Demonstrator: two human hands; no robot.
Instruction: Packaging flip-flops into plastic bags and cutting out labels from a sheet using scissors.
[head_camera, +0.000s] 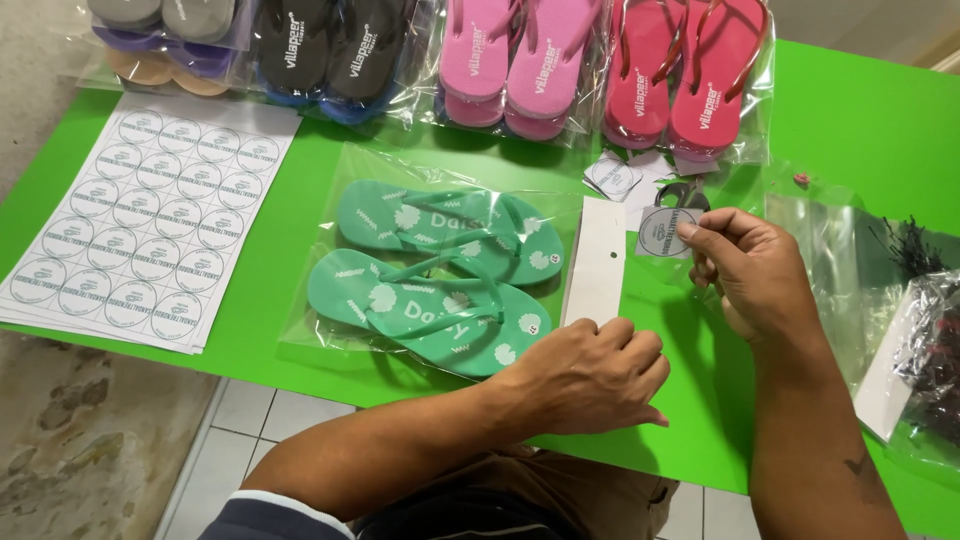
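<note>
One teal pair (440, 275) is bagged w/ white card (595, 262) under clenched left hand (590, 375); right hand (750, 265) pinches round sticker (663, 232), not stuck yet.

The top edge cuts off the 4 bagged sandal pairs (520, 60); the right hand (755, 265) covers part of the round sticker (665, 232) and most of the scissors (685, 195); the black bundle (935, 340) runs past the right edge.

A small packing workshop: a green bench (860, 120) with bagged flip-flops (520, 60) stacked at twelve o'clock and a sticker sheet (150, 220) at nine.
</note>
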